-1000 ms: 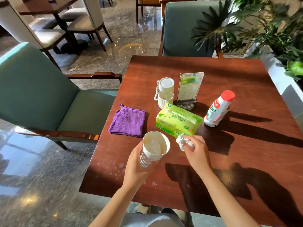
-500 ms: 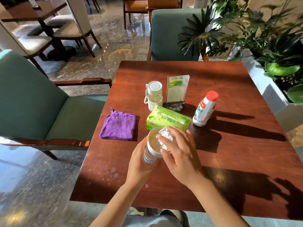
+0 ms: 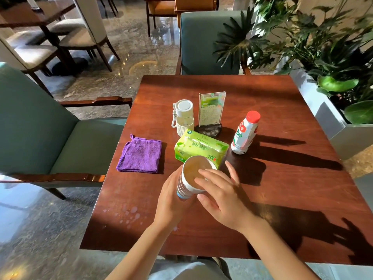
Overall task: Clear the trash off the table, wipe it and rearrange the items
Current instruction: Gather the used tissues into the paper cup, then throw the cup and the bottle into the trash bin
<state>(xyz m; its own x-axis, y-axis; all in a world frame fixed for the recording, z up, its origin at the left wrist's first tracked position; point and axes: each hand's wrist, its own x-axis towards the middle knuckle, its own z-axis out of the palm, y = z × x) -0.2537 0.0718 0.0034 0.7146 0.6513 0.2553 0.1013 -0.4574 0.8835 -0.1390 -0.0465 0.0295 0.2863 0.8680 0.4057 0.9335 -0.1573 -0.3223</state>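
Note:
My left hand point(image 3: 171, 203) grips a white paper cup point(image 3: 191, 174), tilted above the wooden table point(image 3: 282, 188). My right hand point(image 3: 220, 193) lies over the cup's rim with its fingers spread, and no tissue shows in it. A folded purple cloth point(image 3: 141, 153) lies at the table's left edge. Behind the cup sit a green tissue pack point(image 3: 198, 146), a white lidded bottle point(image 3: 183, 117), a menu card stand point(image 3: 211, 110) and a red-capped milk bottle point(image 3: 245, 132). White spill spots point(image 3: 129, 214) mark the near left of the table.
A teal armchair point(image 3: 50, 134) stands close on the left and another teal chair point(image 3: 210, 41) at the far side. A planter with leafy plants point(image 3: 333, 57) lines the right edge. Other tables and chairs stand on the marble floor at the back left.
My right hand brought a crumpled tissue from the table to the cup's mouth. The tissue is now out of sight and the hand lies open-fingered over the rim.

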